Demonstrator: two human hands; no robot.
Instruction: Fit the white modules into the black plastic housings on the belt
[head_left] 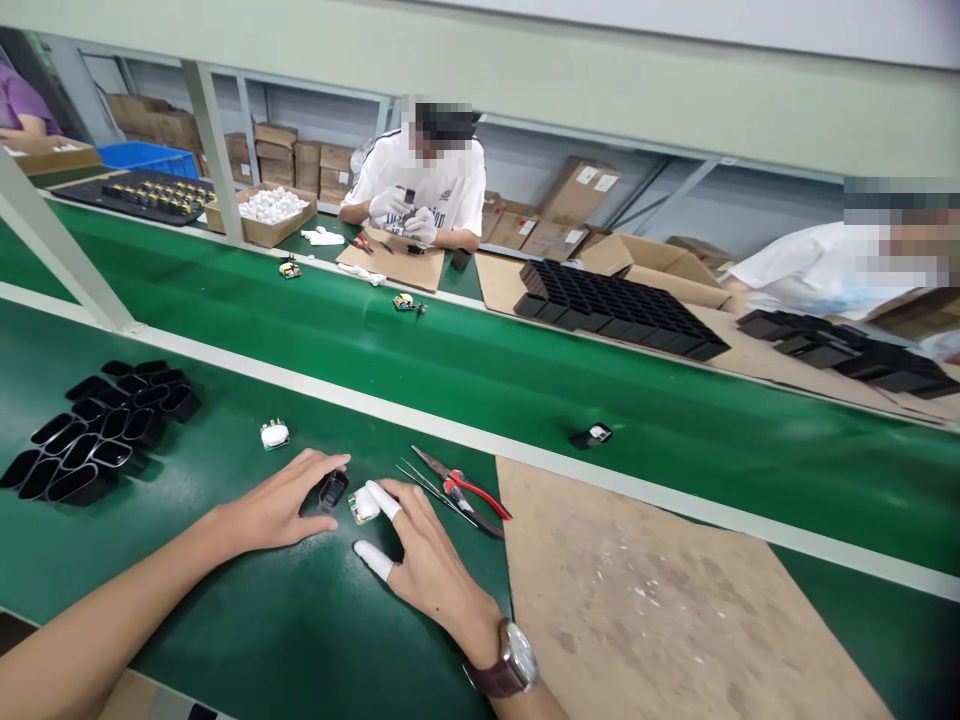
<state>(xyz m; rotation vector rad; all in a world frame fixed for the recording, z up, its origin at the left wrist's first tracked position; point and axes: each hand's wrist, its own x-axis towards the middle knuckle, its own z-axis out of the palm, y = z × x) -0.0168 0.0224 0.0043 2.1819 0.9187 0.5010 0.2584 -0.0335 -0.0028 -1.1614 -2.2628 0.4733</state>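
Note:
My left hand curves around a small black plastic case, with the thumb on the near side and the fingers on the far side. Close to its right, my right hand wears white finger cots on thumb and index finger. That index finger touches a small circuit board topped with a white part, while the thumb is spread apart from it. Another such circuit board lies farther left. Right of my hands rest red-and-black pliers and metal tweezers.
Several open black cases stand at left. A cardboard sheet covers the bench at right. Beyond a white rail, the green belt carries a black case and small boards. Co-workers sit opposite, one wearing white gloves.

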